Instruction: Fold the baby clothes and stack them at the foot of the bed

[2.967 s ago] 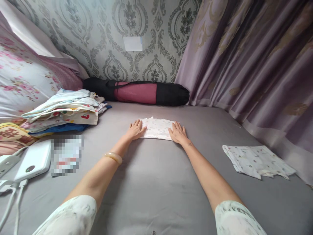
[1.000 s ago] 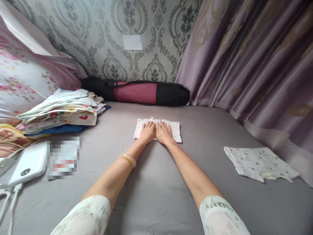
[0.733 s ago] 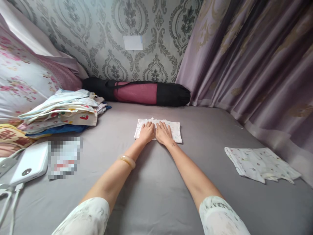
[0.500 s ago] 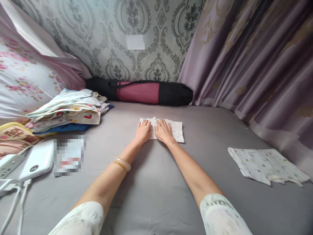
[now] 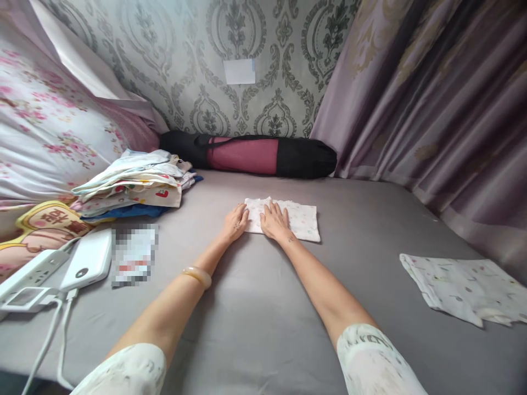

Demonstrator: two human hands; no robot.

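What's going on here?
A person's left hand is at the left edge of a folded, printed white garment, while the right hand lies flat on it. The garment is on a gray sheet. A pile of clothes sits to the left, and another printed white garment lies to the right.

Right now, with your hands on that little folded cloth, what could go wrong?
The right hand lies flat on the folded cloth, so sliding it could wrinkle the thin fabric. The left hand is only at its left edge, so that side might shift or bunch up. Over on the left, the clothes pile looks uneven and might slump if bumped.
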